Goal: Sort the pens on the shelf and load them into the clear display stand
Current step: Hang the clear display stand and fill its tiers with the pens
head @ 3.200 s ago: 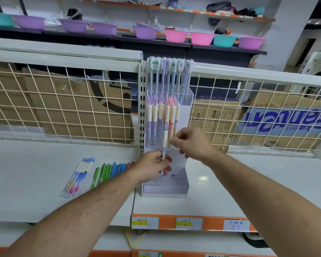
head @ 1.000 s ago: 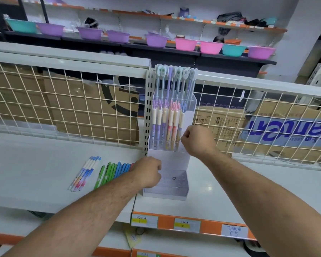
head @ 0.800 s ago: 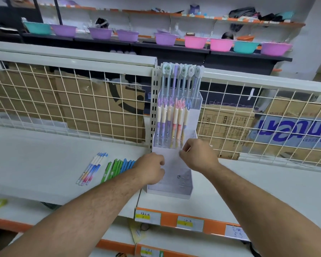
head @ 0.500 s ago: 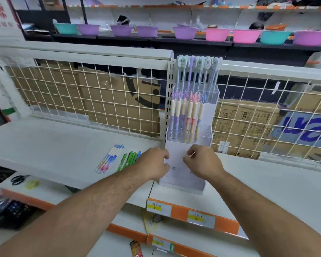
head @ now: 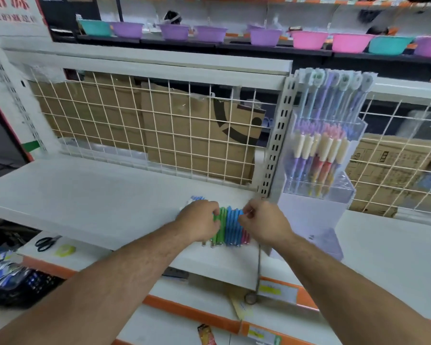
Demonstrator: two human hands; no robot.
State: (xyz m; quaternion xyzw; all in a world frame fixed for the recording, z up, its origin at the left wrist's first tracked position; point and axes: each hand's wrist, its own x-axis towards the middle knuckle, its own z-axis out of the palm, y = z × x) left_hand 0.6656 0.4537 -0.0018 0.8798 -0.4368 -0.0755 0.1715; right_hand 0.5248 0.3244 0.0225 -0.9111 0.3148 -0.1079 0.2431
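Row of pens flat between left grip and right grip

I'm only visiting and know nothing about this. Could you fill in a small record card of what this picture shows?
Setting: shop shelf backed by a wire grid
Left hand: fingers curled on the left side of the loose pens
Right hand: fingers curled at their upper right end
Loose pens: green, blue and pink, lying side by side on the shelf
Display stand: clear, upright, right of both hands
Standing pens: fill the stand's upper tiers
Lower shelf: scissors
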